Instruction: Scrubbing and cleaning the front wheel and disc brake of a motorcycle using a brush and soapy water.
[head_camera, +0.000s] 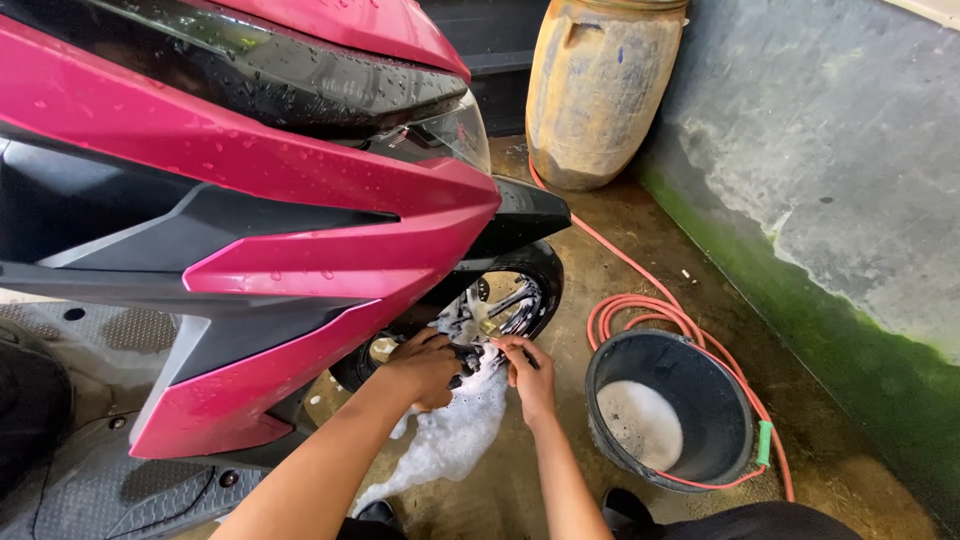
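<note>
A pink and black scooter (300, 200) fills the left of the view, wet with droplets. Its front wheel (510, 300) is covered in soap foam. My left hand (425, 368) presses against the lower part of the wheel, fingers curled, apparently on something hidden in the foam. My right hand (528, 375) is beside it, pinching a small dark thing, perhaps a brush, against the soapy rim. White foam (450, 435) spreads on the floor under both hands.
A black bucket (610, 365) with soapy water stands right of the wheel. A red hose (650, 305) coils around it and runs toward a large yellow-brown barrel (600, 90). A grey wall with green algae (840, 330) borders the right side.
</note>
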